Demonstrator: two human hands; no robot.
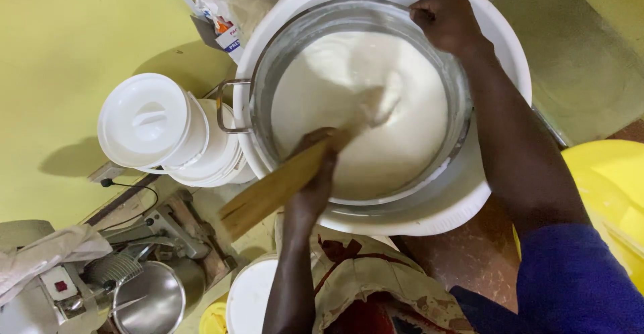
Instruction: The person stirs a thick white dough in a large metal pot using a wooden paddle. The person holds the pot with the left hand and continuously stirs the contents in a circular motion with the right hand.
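Below the head camera, a steel pot (258, 99) of thick white batter (376, 116) sits inside a white plastic basin (463, 206). From the lower edge of the view the left hand (315, 173) reaches up, forearm nearly vertical, fingers wrapped tight round a wooden paddle (275, 190) whose coated blade slants into the batter. Stretching along the right side, the right arm ends in the right hand (446, 19), curled closed over the pot's far rim. White lidded buckets (154, 129) stand just left of the basin.

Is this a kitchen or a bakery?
Probably a small bakery kitchen. A big metal pot of white batter sits in a white basin, with a stand mixer nearby.
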